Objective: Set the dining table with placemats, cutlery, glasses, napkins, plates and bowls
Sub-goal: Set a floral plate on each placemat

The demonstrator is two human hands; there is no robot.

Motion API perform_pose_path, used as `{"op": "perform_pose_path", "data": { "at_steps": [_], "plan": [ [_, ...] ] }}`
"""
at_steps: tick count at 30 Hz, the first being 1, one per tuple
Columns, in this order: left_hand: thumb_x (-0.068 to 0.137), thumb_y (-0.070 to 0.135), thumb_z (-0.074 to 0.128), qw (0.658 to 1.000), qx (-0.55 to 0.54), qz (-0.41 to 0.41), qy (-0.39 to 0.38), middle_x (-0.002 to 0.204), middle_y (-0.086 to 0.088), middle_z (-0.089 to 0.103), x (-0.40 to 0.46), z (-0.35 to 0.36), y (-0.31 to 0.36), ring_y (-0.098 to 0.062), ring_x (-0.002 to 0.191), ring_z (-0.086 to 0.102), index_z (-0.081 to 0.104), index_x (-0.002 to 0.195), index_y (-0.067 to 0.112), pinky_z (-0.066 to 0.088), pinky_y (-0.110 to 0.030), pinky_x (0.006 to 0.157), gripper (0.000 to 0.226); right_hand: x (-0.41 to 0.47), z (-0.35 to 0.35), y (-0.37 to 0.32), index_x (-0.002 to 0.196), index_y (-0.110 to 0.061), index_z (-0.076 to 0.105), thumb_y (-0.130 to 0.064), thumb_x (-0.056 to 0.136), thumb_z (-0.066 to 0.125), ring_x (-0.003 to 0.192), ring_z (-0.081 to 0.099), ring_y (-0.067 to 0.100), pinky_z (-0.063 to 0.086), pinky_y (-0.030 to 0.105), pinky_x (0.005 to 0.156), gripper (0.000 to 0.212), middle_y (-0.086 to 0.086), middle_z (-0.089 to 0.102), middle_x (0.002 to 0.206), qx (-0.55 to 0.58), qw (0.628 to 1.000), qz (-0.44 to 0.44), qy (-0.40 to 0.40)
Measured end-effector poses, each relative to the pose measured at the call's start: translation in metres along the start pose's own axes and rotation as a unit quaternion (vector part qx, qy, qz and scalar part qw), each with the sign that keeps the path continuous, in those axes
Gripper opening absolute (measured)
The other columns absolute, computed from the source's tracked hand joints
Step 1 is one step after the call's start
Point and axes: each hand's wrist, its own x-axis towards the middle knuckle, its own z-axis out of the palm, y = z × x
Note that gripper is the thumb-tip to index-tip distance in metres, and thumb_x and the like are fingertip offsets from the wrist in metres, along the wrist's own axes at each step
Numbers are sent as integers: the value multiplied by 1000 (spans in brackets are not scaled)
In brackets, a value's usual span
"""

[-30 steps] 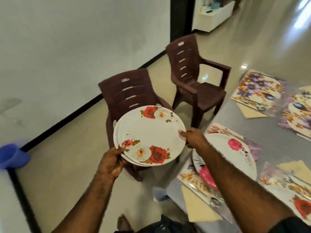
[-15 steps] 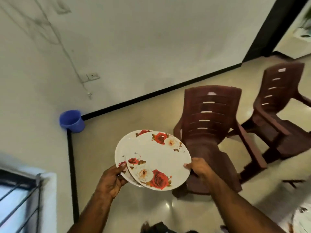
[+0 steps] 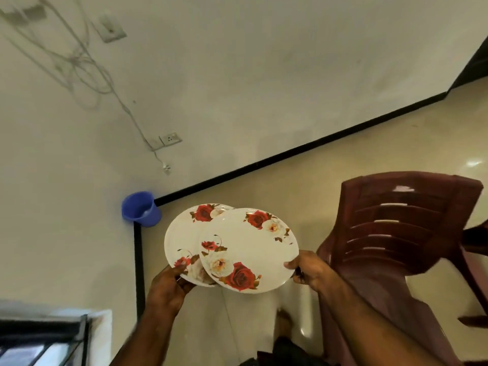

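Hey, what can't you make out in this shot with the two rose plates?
- Lower plate, head view: its right part is covered by the upper plate.
- Left hand: fingers under the lower plate are hidden.
- Dining table: outside the frame.
- Brown chair: motion-blurred, cut by the right edge.
- Window: cut by the bottom-left corner.

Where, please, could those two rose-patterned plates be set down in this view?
No table shows. Bare floor lies between the black skirting, blue plastic bucket and maroon plastic chair. The left hand and right hand each hold a white rose-patterned plate.
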Motion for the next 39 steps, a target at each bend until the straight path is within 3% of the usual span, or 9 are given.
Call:
{"op": "perform_pose_path", "data": {
  "at_steps": [7,13,18,23,28,34,39],
  "plan": [
    [94,6,72,1000,-3,25,-9,110,-15,79,74,110,83,-37,100,76,72,120,10,66,-49,73,26,53,-32,-134,109,-11,71,10,83,69,81,67,27,54,31,58,34,13,75,99,47,998,-7,45],
    [92,4,73,999,16,16,-28,109,-16,79,175,208,137,-38,97,76,73,118,8,66,-51,75,26,136,-63,-228,115,-8,69,10,83,69,72,62,25,51,28,52,38,15,74,99,79,992,-12,98],
    [90,5,75,997,62,-5,-55,109,-17,79,274,297,186,-36,91,78,73,120,7,66,-45,68,30,205,-80,-289,120,-7,68,10,81,72,72,62,28,52,29,52,43,20,75,102,126,979,12,158],
    [89,4,76,981,139,-30,-128,106,-14,80,346,411,233,-36,95,76,74,118,11,66,-48,72,30,239,-112,-338,123,-6,66,9,83,72,77,65,30,54,30,54,43,19,75,102,191,956,35,221],
    [87,4,78,954,227,-53,-188,112,-17,79,386,550,242,-39,98,77,74,119,9,64,-54,82,33,252,-170,-370,124,-10,65,7,83,73,95,70,38,59,36,64,45,17,74,105,253,924,41,285],
    [88,6,79,918,310,-52,-242,107,-15,80,410,744,209,-40,100,76,75,117,9,62,-58,87,29,297,-275,-394,118,-8,66,10,84,70,81,64,30,54,34,59,38,16,73,101,369,866,54,333],
    [90,3,77,904,349,-32,-245,103,-13,81,409,905,184,-37,96,77,75,118,9,64,-55,82,28,326,-368,-438,123,-2,61,8,85,71,82,68,33,55,40,69,40,19,71,100,412,832,96,358]
  ]
}}
